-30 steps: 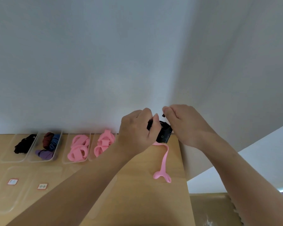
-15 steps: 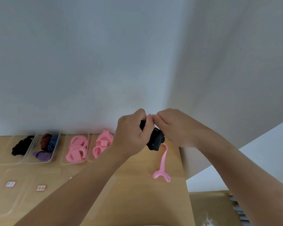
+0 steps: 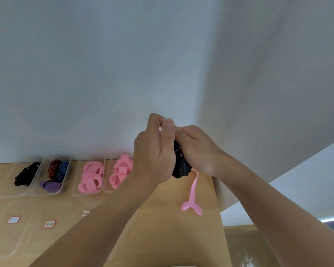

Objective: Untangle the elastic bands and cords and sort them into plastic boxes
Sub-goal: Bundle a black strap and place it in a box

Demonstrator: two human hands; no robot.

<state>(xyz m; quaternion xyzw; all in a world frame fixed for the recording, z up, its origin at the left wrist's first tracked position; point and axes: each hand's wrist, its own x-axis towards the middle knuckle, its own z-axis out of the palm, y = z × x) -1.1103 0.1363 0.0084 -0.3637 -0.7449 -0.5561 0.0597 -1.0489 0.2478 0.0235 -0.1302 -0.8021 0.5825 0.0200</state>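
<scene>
Above the bench [image 3: 162, 218], my left hand [image 3: 154, 151] and right hand [image 3: 199, 149] pinch a black tangle [image 3: 181, 168], probably soft; I'd take its limp pink strap [image 3: 193, 189] close up.

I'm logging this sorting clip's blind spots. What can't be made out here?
- Head view: most of the black tangled bundle, and how the pink elastic strap joins it, hidden by the left hand and right hand.
- Head view: writing on the red-bordered white labels, too small and blurred.
- Head view: right side of the rightmost clear plastic box, behind the left forearm.
</scene>
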